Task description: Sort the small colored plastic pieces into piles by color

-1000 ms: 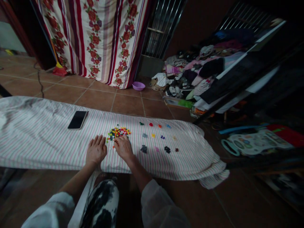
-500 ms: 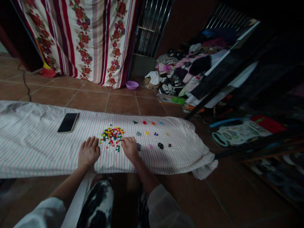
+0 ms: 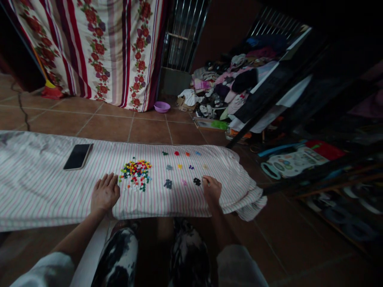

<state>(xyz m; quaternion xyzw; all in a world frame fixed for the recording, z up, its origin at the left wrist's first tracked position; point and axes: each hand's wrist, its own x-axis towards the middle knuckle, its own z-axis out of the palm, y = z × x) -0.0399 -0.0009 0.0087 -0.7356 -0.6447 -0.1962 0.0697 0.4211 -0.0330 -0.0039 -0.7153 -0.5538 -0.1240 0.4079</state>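
Resting palm down with fingers slightly spread, the left hand (image 3: 104, 193) lay on the striped cloth (image 3: 54, 195), just beside the pile of small coloured pieces (image 3: 136, 171) at its two o'clock. The right hand (image 3: 212, 187) had its fingertips drawn in near the black cluster (image 3: 196, 181), at nine o'clock from them; whether they pinched a piece could not be told, and the hand hid the cloth beneath. Other small single-coloured clusters (image 3: 180, 166) sat in rows between pile and right hand; the pale one at the right hand's eleven o'clock barely showed. The phone (image 3: 77, 156) lay dark-screened at the left hand's ten o'clock. The left edge of the view cut off the cloth. Toward one o'clock from the pile, the floor held a purple basin (image 3: 162, 107), its inside dim, and a cardboard box (image 3: 184, 106) whose contents a white cloth (image 3: 190, 97) partly covered. At three to four o'clock, shadow blurred the things on a shelf (image 3: 332, 231).
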